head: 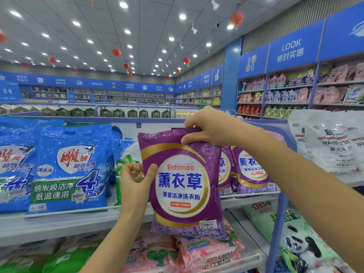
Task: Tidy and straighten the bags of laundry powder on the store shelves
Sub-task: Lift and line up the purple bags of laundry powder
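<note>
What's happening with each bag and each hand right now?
Purple bag: held up off the shelf, upright, label facing out.
Right hand: pinching the purple bag's top edge.
Left hand: gripping its left side.
Other purple bags: standing on the shelf behind.
Blue bags: standing, leaning back.
Pink bags: lying on the lower shelf.

Store's really bright and evenly lit, all from rows of round recessed ceiling lights (pixel 123 4) that blow out to pure white blobs. Shadows are soft, hardly any under the shelf (pixel 59 223) edges. Lots of specular glare on the shiny plastic: the blue bags (pixel 69 168) near the shelf's left end sparkle along their tops, and the white bags (pixel 325 142) at the right are nearly washed out. Wide-angle lens bends the ceiling lines and aisle rails toward the corners. The purple bag (pixel 181 182) in the middle is sharp; far shelves and the bottom corners go soft and smeary.
</note>
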A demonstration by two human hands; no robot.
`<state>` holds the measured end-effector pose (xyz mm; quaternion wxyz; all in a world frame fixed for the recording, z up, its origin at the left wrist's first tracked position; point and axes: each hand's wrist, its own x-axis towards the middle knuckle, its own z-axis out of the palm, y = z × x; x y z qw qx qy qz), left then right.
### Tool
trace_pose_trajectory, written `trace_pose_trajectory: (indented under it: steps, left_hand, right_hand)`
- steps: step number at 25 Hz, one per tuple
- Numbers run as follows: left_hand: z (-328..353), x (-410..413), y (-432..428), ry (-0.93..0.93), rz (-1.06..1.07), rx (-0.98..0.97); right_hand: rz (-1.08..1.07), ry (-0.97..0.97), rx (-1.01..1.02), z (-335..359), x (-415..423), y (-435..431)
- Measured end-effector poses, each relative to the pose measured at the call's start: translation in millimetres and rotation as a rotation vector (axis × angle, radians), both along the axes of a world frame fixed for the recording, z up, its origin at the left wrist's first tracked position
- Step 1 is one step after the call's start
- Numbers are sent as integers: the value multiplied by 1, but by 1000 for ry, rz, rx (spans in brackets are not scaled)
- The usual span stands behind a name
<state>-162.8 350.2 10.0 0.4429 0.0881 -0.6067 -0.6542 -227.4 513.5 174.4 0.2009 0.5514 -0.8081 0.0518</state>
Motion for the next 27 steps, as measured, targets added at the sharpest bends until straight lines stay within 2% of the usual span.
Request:
trace_pose_trajectory:
  steps: [3, 5, 6, 8, 10, 13, 15, 17, 18, 20, 22, 27]
  left_hand:
    - [26, 8, 5, 176, 447, -646]
    - [48, 1, 13, 171, 519, -1069]
    - [57, -1, 19, 96, 445, -1160]
    - [70, -5, 25, -31, 178, -1120]
    - [76, -10, 28, -48, -14, -1038]
    - [76, -16, 32, -44, -133, -1005]
    - [69, -17, 35, -74, -187, -977]
    - [63, -16, 37, -84, -219, -922]
    - [63, -16, 37, -83, -203, -910]
    - [66, -16, 35, -83, -136, -888]
    - [71, -15, 34, -83, -95, -842]
    - [82, -16, 23, -50, -41, -765]
  right_hand:
    - [4, 97, 35, -7, 0, -6]
    - [22, 124, 46, -13, -7, -6]
    - [39, 108, 18, -17, -11, -6]
    - [100, -53, -148, -22, -20, 3]
    - [149, -256, -348, -36, -26, 20]
    - [152, -573, -667, -89, -46, 48]
    - [124, -874, -820, -135, -58, 50]
    - [122, -1203, -872, -181, -56, 44]
    - [168, -1278, -855, -201, -50, 42]
    - [179, -1290, -864, -225, -24, 36]
    - [192, -1232, -963, -235, -9, 36]
    - [180, -1064, -1006, -223, -11, 24]
